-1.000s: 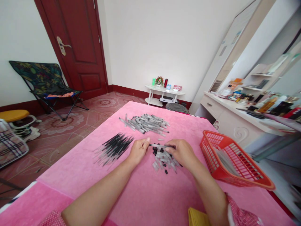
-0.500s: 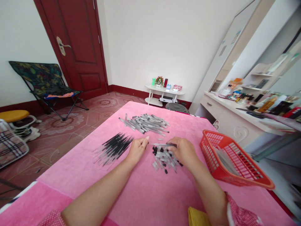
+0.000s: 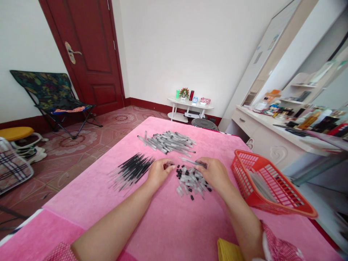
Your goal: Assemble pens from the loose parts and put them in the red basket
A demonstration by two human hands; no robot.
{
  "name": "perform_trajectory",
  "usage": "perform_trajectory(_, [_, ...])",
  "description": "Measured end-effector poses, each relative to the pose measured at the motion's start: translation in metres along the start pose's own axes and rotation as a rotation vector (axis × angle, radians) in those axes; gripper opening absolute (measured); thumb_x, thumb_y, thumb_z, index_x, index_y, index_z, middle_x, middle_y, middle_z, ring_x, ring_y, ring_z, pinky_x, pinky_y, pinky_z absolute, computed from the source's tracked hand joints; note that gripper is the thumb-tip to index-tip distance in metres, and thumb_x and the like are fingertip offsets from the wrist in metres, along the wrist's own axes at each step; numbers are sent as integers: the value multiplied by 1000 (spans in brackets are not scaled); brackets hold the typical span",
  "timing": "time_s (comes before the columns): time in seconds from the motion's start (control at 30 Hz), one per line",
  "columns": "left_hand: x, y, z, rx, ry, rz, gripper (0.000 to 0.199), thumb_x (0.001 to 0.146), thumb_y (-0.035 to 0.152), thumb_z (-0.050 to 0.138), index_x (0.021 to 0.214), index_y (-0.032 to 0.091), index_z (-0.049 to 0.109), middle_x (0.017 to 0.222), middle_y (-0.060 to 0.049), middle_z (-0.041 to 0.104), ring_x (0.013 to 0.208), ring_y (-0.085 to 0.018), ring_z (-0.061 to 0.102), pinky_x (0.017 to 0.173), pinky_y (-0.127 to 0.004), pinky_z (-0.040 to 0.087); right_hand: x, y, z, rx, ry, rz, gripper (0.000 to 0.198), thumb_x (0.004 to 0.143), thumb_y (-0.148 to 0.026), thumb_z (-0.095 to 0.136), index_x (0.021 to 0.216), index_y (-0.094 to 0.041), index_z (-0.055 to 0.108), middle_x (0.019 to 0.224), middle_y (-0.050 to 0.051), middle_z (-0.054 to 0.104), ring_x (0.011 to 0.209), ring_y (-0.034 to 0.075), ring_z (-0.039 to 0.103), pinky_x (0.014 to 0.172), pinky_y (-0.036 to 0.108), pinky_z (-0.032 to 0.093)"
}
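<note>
My right hand [image 3: 214, 171] is closed around one end of a pen [image 3: 189, 160], its pale tip pointing left. My left hand [image 3: 161, 172] is curled with thumb and fingertips close together; whatever they pinch is too small to make out. Below and between the hands lies a loose heap of clear pen caps [image 3: 191, 178] mixed with small black plugs [image 3: 192, 198]. Beside my left hand, dark pen refills [image 3: 133, 168] lie in a slanting pile. Farther back rests a pile of clear pens [image 3: 168, 141].
A red plastic basket [image 3: 274, 207] holding clear tubes [image 3: 261, 185] stands on the right of the pink cloth [image 3: 168, 224]. Yellow cloth [image 3: 228, 250] lies at the near edge. A cluttered dressing table [image 3: 282, 136] is at the right, a folding chair [image 3: 51, 92] at the left.
The pen in my right hand has swung so its tip points up and left, away from my left hand. My left thumb has lowered, and the hands are slightly apart from the pen's former line.
</note>
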State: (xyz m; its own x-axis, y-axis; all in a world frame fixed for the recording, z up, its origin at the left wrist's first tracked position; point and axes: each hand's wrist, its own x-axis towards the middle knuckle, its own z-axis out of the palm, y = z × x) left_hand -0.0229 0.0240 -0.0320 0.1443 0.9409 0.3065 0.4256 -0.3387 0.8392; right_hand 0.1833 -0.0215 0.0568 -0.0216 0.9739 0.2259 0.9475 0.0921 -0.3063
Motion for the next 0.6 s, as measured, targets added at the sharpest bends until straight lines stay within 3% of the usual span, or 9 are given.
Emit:
perform_trajectory(0.2, [-2,1,7,-164,-141,60,27,71,22,63,97,18,69,81,-3,69,72,-14,61,68,-24,45,0,-1,0,-9,-37,-11,20,76,-30,55,89,-27,70,85,1,71,81,17,62,65,23,39])
perform_trajectory(0.37, [-1,9,3,-285,-65,31,44,71,26,66,113,16,60,84,-5,70,74,-15,62,69,-25,47,-2,-2,0,-30,-91,-34,17,74,-30,56,84,-28,70,80,0,70,74,15,61,58,23,34])
perform_trajectory(0.6, [-3,13,-2,-155,8,99,14,75,27,62,81,18,71,80,-3,71,71,-14,61,67,-23,44,-4,-7,2,-44,-137,-71,16,74,-29,56,82,-28,70,77,-1,69,72,14,60,58,23,32])
